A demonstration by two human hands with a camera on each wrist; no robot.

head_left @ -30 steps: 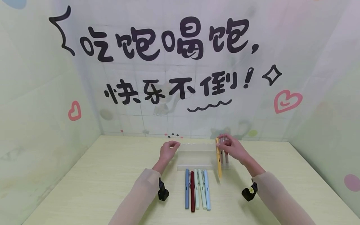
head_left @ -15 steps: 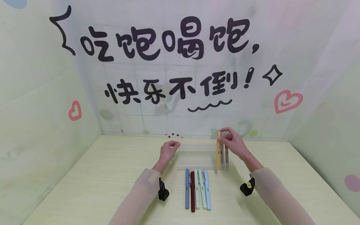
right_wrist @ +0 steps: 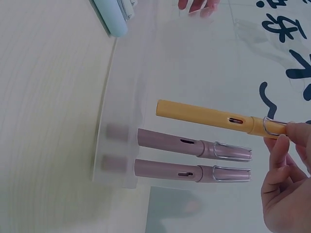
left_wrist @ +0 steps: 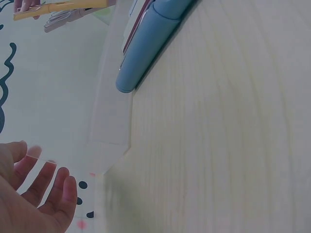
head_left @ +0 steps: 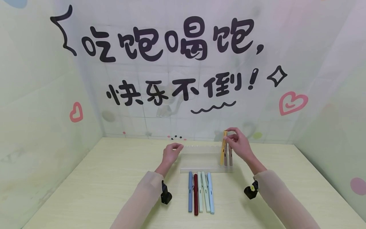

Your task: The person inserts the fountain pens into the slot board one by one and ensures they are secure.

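Five pens (head_left: 200,193) lie on the bench (head_left: 114,190) before a clear rack (head_left: 200,170). The left grip (head_left: 170,154) pinches the rack's edge; the right grip (head_left: 239,146) pinches a yellow pen (right_wrist: 204,114) (by its clip), lower end above the rack's base, beside two standing mauve pens (right_wrist: 165,169).

Matt plastic above wood grain
Matt yellow pen (right_wrist: 204,116) with shiny metal clip (right_wrist: 274,120) between right fingers (right_wrist: 278,158); smooth clear-plastic stand (right_wrist: 127,87) at left fingers (left_wrist: 69,191); wood-grained tabletop (head_left: 100,190) below.
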